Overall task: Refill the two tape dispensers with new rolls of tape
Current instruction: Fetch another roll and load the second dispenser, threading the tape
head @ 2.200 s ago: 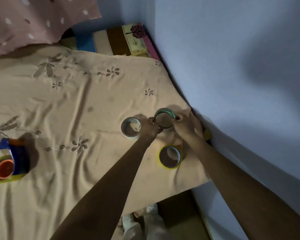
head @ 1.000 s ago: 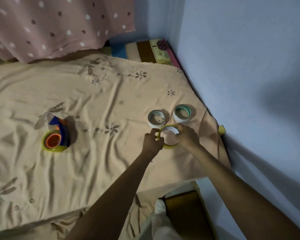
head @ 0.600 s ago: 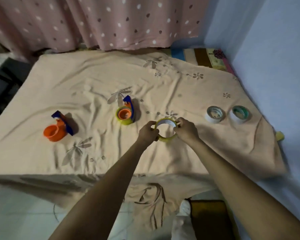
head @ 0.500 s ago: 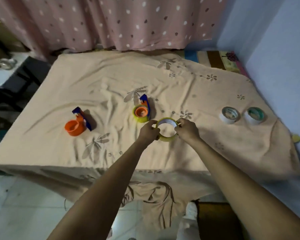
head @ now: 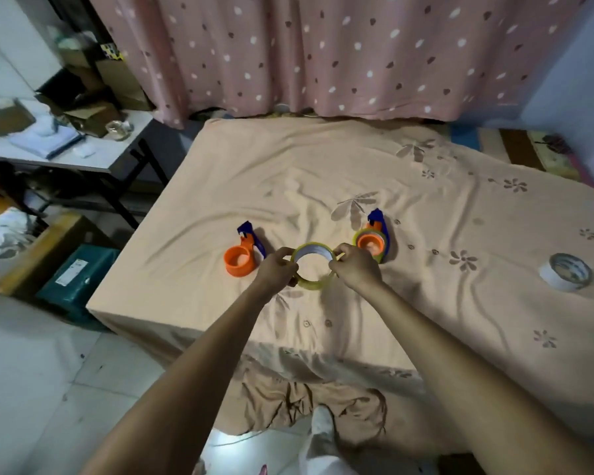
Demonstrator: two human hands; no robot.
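Yellow-green and hollow through the middle, the roll of tape (head: 312, 265) is held up between the two hands, just over the peach sheet of the bed (head: 443, 303) and midway between the two dispensers. The left hand (head: 275, 271) grips its left rim with curled fingers, and the right hand (head: 355, 267) pinches the right rim; a short pale strip beside the right thumb may be the loose end of the tape, though it is too small to be sure. Just left of the roll lies the empty dispenser (head: 242, 257), its orange hub bare and its blue handle pointing away. Just right lies the loaded dispenser (head: 372, 242), which already wears a yellow-green roll around its orange hub. So one refill looks done and the second is in hand: the roll has been fetched and is being readied. The next move probably calls for carrying the roll left, lining its core up with the bare hub, and pressing it down squarely, with one hand likely freed to steady the dispenser on the soft, wrinkled sheet. A white roll (head: 565, 271) sits well apart near the right edge, unused.
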